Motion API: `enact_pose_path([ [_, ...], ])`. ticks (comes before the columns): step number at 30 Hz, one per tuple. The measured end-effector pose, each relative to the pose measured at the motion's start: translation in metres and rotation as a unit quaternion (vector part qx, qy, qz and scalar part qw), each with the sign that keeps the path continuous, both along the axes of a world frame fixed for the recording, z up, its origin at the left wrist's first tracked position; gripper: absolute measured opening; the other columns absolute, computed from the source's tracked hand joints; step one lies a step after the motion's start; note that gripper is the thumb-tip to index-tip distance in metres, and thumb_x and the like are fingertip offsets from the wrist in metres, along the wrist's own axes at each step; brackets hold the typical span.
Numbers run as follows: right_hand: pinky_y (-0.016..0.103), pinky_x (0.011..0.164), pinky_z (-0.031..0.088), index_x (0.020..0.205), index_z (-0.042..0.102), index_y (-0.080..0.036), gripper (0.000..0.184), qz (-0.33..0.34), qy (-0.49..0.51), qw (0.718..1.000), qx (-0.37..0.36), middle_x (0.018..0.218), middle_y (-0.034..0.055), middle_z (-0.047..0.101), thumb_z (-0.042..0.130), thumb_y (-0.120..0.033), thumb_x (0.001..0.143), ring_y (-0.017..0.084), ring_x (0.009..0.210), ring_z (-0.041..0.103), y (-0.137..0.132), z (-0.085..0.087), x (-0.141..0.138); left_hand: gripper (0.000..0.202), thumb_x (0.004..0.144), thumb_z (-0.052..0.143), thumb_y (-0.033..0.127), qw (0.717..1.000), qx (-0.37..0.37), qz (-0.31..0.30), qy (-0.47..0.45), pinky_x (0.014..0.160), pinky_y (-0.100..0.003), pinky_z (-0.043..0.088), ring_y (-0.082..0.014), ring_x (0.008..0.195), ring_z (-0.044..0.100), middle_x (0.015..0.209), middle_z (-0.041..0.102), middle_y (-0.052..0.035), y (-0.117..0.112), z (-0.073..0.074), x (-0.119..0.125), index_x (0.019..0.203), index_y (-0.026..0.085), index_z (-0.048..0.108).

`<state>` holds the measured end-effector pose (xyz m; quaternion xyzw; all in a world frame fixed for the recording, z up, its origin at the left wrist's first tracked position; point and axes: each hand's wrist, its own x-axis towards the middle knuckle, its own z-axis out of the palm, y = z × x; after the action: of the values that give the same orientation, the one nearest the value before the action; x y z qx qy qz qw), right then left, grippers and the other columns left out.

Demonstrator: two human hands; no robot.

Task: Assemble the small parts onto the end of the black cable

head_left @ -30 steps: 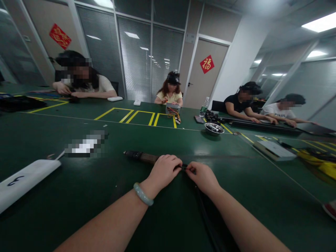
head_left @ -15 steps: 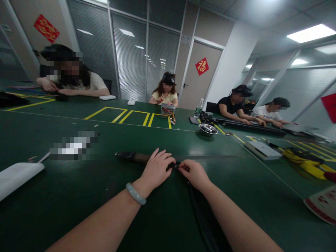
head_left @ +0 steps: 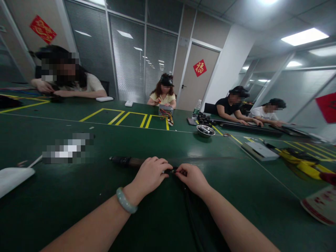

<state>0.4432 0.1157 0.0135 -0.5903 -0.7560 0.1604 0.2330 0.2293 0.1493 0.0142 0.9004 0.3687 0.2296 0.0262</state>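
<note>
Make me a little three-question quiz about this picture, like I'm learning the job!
1. True or false: the left hand and the right hand meet over a dark rod lying on the green table.
2. What is on the left wrist? A) a watch B) a pale green bangle C) a glove
3. Fill in: the metal bowl sits ____ from the hands than the rod.

Key
1. True; the fingers of both hands pinch a small dark part between them.
2. B
3. farther
</note>
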Motion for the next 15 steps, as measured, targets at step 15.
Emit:
enact_pose_path([
  [15,0.02,0.056,0.039,0.08,0.064,-0.019,0.009,-0.008,0.076,0.996,-0.04,0.07,-0.0027,0.064,0.058,-0.025,0.082,0.011,0.062,0.056,0.0013,-0.0058,-0.0018,0.018,0.091,0.056,0.028,1.0,-0.027,0.0,-0.013,0.085,-0.036,0.041,-0.0201,0.097,0.054,0.105,0.058,-0.0021,-0.0079,-0.0001,0.0074,0.107,0.027,0.062],
])
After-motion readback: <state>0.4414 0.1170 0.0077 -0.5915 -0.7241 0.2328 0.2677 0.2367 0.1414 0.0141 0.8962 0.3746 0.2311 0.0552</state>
